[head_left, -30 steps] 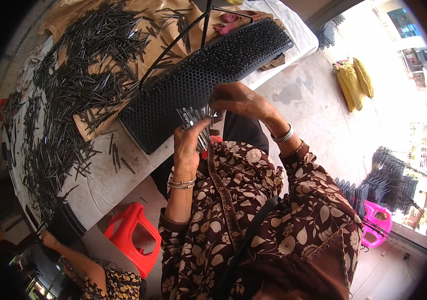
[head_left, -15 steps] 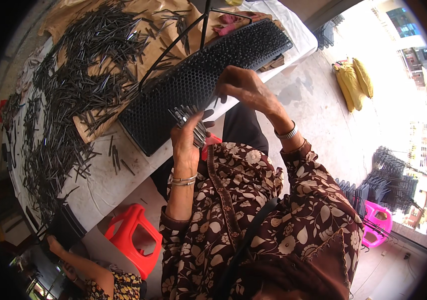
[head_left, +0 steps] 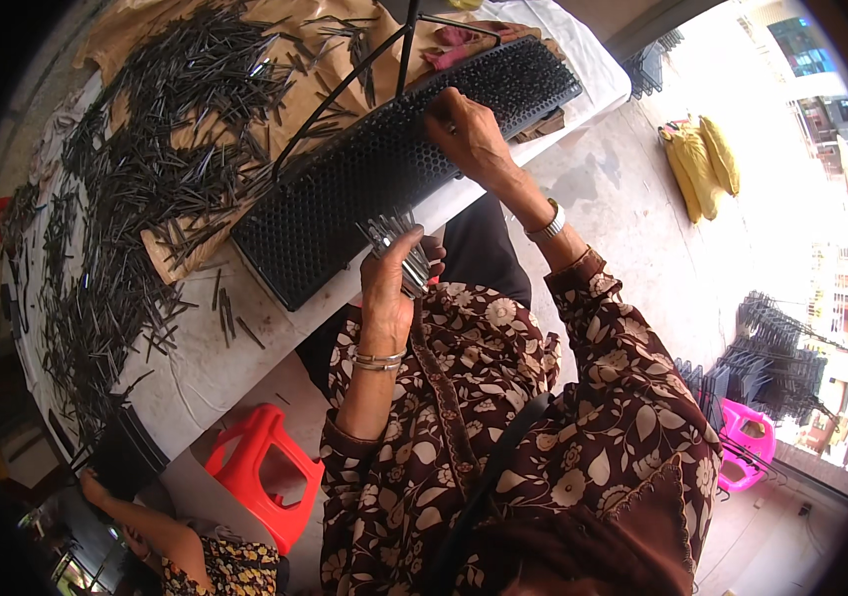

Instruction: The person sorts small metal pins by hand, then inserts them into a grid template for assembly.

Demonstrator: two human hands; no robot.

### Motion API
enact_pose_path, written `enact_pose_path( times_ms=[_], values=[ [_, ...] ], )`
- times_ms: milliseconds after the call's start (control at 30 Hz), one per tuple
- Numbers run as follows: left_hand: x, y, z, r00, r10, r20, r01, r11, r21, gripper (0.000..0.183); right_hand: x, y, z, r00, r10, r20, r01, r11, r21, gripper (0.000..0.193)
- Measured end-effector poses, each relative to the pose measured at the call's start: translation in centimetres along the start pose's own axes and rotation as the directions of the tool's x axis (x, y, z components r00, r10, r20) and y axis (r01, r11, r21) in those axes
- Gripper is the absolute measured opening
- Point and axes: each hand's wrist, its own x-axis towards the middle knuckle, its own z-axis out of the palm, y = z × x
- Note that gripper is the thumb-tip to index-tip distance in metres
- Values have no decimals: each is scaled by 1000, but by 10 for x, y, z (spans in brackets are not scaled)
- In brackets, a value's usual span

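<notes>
A long black panel (head_left: pixel 315 219) with rows of small holes lies slantwise along the table's near edge. Its right part is filled with stick ends, while the holes on the left look unfilled. In my left hand (head_left: pixel 384 288), just in front of the panel, a bundle of thin dark sticks (head_left: pixel 408 260) is gripped, their tips fanned upward. My right hand (head_left: pixel 476 144) is over the panel's middle, at the border of the filled part. Its fingertips are pinched down against the surface, and whatever they hold is hidden.
A large heap of loose dark sticks (head_left: pixel 186 119) covers brown paper and the white-covered table (head_left: pixel 186 368). A black metal frame (head_left: pixel 345 84) rises behind the panel. Red stool (head_left: pixel 270 477) and another person's arm (head_left: pixel 161 531) are lower left; yellow sacks (head_left: pixel 699 169) lie right.
My right hand has moved up from the panel's near edge onto its surface. My left hand, with the bundle of sticks, has shifted slightly right.
</notes>
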Motion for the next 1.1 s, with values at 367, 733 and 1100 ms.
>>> enact_pose_path(
  times_ms=[367, 733, 1100],
  values=[
    [0, -1, 1, 1000, -11, -3, 11, 1000, -22, 24, 4, -2, -3, 999, -15, 46, 21, 991, -134, 16],
    [4, -4, -3, 1000, 10, -27, -10, 1000, -3, 17, 7, -3, 0, 999, -18, 42, 24, 990, -138, 19],
    [5, -4, -1, 1000, 17, -17, -18, 999, -29, 16, 14, -6, 8, 994, -18, 112, 40, 979, -198, 21]
  ],
)
